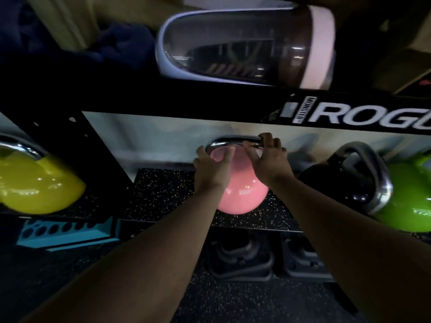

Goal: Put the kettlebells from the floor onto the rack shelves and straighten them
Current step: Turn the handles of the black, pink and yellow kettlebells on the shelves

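— Where does the pink kettlebell [242, 194] sit?
— On the black rack [163, 99], middle speckled shelf [163, 194], between yellow kettlebell [35, 185] and green kettlebell [405, 197].
— Hands?
— Left hand [213, 167] and right hand [268, 157] curl around its chrome handle [233, 141].

Two bare hands, left hand [211, 169] and right hand [268, 157], rest on the chrome handle of a pink kettlebell [241, 194] on a speckled rack shelf [163, 197], between yellow [37, 185] and green kettlebells [405, 197].

Pink kettlebell [242, 194], yellow kettlebell [39, 185], speckled black shelf mat [163, 194].
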### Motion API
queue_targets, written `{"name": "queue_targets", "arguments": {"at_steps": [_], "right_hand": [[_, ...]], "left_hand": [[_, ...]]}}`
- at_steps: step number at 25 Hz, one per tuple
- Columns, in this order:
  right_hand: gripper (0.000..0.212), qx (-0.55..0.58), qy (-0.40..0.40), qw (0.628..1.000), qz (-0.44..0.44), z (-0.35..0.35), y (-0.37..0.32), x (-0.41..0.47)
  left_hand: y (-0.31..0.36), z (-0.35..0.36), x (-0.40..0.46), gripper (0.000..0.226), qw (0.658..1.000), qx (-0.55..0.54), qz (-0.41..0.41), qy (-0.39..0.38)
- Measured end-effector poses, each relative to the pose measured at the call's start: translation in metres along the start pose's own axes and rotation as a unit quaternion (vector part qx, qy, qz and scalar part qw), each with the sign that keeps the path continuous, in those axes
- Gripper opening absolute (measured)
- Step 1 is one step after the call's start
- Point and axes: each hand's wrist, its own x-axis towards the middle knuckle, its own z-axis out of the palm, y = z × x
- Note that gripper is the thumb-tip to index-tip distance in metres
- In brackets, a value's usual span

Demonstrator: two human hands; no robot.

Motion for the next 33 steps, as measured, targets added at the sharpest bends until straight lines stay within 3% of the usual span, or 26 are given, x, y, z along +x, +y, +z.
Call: {"name": "queue_targets", "arguments": {"at_steps": [6, 10, 13, 16, 18, 20, 22, 27, 33], "right_hand": [[0.062, 0.043, 0.05, 0.997, 0.051, 0.007, -0.01, -0.01], [0.054, 0.039, 0.065, 0.994, 0.076, 0.021, -0.02, -0.034], [0.031, 0.211, 0.037, 0.972, 0.099, 0.008, -0.009, -0.041], [0.033, 0.277, 0.061, 0.951, 0.122, 0.012, -0.014, -0.043], [0.042, 0.268, 0.072, 0.955, 0.105, 0.027, -0.019, -0.053], [0.037, 0.288, 0.048, 0.952, 0.094, 0.033, -0.021, -0.063], [0.03, 0.324, 0.017, 0.941, 0.102, 0.028, -0.02, -0.061], [0.039, 0.359, 0.023, 0.929, 0.088, 0.035, -0.027, -0.051], [0.046, 0.452, 0.003, 0.886, 0.101, 0.06, -0.053, -0.072]], "left_hand": [[0.002, 0.012, 0.008, 0.094, 0.999, -0.004, 0.02, -0.033], [-0.012, 0.008, 0.017, 0.094, 0.995, -0.066, 0.06, -0.034], [-0.019, 0.014, -0.002, 0.097, 0.992, -0.095, 0.076, -0.042], [-0.009, 0.02, -0.005, 0.102, 0.995, -0.085, 0.033, -0.039], [-0.004, 0.012, 0.007, 0.091, 0.994, -0.08, 0.039, -0.064], [-0.008, 0.002, 0.021, 0.064, 0.986, -0.097, 0.067, -0.116], [-0.014, -0.002, 0.022, 0.052, 0.981, -0.1, 0.095, -0.139], [-0.024, 0.005, 0.01, 0.046, 0.977, -0.103, 0.131, -0.135], [-0.017, -0.019, 0.022, 0.055, 0.973, -0.072, 0.123, -0.181]]}}
